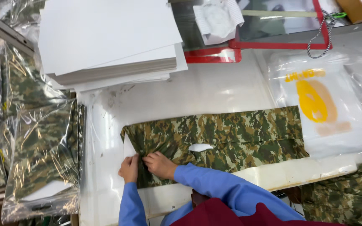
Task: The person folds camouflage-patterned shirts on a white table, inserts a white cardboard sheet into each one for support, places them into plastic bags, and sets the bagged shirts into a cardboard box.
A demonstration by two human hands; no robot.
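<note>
Camouflage garment [231, 134] flat on table [214, 90], left hand [129, 168] and right hand [159, 164] grip pinching its left end

Camouflage green-brown garment [231, 134]; white card stack [109, 37]; blue sleeves [214, 184].

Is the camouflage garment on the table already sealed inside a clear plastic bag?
No. The camouflage garment lies bare on the table, with both hands pressing its left end.
</note>
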